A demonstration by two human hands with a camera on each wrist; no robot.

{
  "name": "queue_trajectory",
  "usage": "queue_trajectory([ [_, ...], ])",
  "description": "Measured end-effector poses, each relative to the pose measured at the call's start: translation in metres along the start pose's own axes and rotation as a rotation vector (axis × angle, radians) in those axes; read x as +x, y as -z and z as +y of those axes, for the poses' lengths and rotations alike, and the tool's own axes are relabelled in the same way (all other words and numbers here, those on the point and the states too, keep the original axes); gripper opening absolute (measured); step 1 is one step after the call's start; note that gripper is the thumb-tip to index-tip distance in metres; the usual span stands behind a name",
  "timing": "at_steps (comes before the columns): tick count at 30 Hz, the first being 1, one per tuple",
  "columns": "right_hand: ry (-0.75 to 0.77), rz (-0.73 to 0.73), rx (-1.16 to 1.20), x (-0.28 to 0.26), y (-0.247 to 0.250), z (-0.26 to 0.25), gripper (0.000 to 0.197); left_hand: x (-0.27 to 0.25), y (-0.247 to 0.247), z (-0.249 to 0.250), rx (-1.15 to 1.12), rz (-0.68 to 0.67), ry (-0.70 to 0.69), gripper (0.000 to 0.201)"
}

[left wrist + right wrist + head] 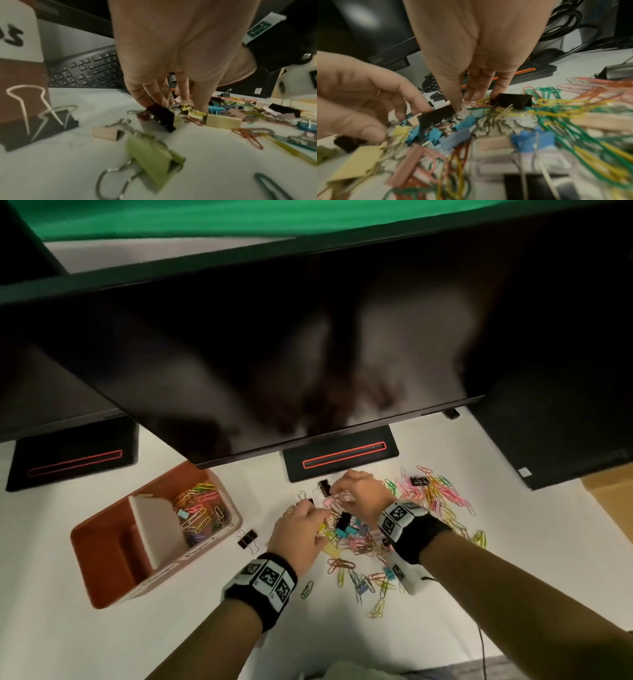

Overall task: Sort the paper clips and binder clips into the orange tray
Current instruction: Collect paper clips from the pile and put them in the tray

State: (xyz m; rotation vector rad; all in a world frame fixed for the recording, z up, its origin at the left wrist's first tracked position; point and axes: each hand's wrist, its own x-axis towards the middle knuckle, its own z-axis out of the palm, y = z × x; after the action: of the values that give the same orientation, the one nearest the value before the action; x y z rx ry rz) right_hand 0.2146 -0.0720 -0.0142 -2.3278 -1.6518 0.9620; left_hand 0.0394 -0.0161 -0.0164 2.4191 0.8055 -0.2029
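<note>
- Both hands, left (297,529) and right (359,491), reach into the clip pile (373,534) at centre frame on the white desk (102,628); grip indeterminate.
- Orange tray (102,546) sits left of the pile, paper clips (202,508) in its upper compartment.
- Dark monitor (274,337) overhangs.

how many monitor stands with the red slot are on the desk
2. One monitor stand sits far left, behind the orange tray. The other is central, just beyond the right hand. The monitors may hide more.

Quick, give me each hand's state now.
Left hand: fingers down in the clip pile; grip cannot be told.
Right hand: fingertips down in the pile; grip cannot be told.
</note>
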Motion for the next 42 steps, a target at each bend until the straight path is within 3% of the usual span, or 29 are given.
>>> queue_trajectory([
  [6, 0.004, -0.044, 0.070, -0.017, -0.008, 0.007, 0.021, -0.002, -0.007, -0.009, -0.074, 0.054, 0.039, 0.022],
  [17, 0.011, -0.085, 0.083, -0.027, -0.006, 0.012, 0.007, -0.021, -0.001, -0.021, -0.270, 0.239, 0.173, 0.027],
  [23, -0.023, -0.186, 0.102, -0.024, 0.004, 0.014, 0.032, -0.023, 0.003, -0.013, -0.294, 0.297, 0.164, 0.017],
  [28, 0.023, -0.005, 0.116, -0.029, 0.019, 0.017, 0.022, -0.022, 0.014, -0.010, -0.283, 0.353, 0.158, 0.017],
  [35, -0.046, 0.145, 0.168, -0.027, 0.038, 0.039, 0.018, -0.026, 0.011, -0.004, 0.038, 0.245, 0.100, 0.017],
  [39, -0.110, 0.126, 0.077, -0.025, 0.042, 0.051, 0.021, -0.024, -0.007, 0.011, 0.046, 0.023, 0.203, 0.047],
  [42, -0.143, 0.090, 0.010, -0.023, 0.037, 0.053, 0.027, -0.016, -0.013, 0.017, 0.086, 0.001, 0.287, 0.057],
])
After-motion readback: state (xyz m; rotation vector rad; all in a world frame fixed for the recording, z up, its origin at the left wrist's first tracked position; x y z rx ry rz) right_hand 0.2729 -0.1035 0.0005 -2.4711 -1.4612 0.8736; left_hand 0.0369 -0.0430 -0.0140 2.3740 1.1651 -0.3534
